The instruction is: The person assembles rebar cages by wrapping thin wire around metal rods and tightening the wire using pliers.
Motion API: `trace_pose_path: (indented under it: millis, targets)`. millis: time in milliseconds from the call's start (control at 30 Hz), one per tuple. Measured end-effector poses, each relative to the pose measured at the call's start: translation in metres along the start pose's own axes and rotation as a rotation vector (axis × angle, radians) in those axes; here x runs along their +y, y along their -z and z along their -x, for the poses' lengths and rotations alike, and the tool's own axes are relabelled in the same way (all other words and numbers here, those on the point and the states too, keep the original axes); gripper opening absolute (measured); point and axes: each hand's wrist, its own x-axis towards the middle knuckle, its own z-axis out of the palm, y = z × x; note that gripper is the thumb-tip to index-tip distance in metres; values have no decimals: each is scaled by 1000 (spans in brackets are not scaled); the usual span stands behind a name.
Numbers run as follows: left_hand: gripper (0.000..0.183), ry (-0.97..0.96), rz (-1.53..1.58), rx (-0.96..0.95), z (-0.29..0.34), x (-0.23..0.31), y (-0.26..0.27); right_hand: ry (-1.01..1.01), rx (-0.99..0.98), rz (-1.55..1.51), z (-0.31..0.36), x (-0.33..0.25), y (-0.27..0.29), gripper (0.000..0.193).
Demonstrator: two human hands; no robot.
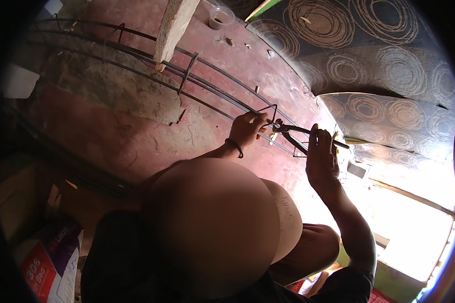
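A long cage of dark steel reinforcing bars point(215, 92) runs across the pink floor from the upper left toward the middle. Bent stirrups cross it, one of them a squared steel stirrup point(275, 112) beside my hands. My left hand point(247, 127), with a dark band at the wrist, has its fingers closed round the bars near that stirrup. Black-handled pincers point(291, 132) are in my right hand point(322, 155), its fingers round the handles. Their jaws are at the stirrup, close to my left fingertips; whether they grip a wire is too small to tell.
A rough wooden plank point(173, 31) lies over the bars. Beyond are a clear plastic cup point(221, 18) and a circle-patterned sheet point(361, 65). Printed bags point(50, 257) stand at the lower left. A large blurred rounded shape point(212, 222) hides the lower middle. Bright light fills the right.
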Motion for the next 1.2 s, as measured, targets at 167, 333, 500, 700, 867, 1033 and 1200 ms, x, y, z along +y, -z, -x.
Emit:
trace_pose_path:
  millis: [167, 333, 500, 700, 867, 1033, 1200]
  targets:
    - [36, 4, 31, 18, -6, -11, 2, 9, -157, 160, -11, -3, 16, 61]
    - [34, 22, -69, -23, -5, -8, 3, 41, -222, 341, -22, 3, 25, 20]
    - [37, -191, -315, 180, -4, -23, 5, 196, -334, 105, -42, 16, 22, 13]
    - [43, 395, 282, -360, 38, -10, -11, -377, -1307, -1492, -31, 20, 27, 30]
    - [31, 53, 771, -487, 20, -45, -69, -505, -1310, -1501, -28, 22, 31, 40]
    - [30, 412, 1093, -203, 20, -10, -79, 72, -414, -120, 1, 9, 25, 80]
    - [31, 447, 1101, -275, 17, -9, -71, 151, -363, -95, -9, 29, 20, 62]
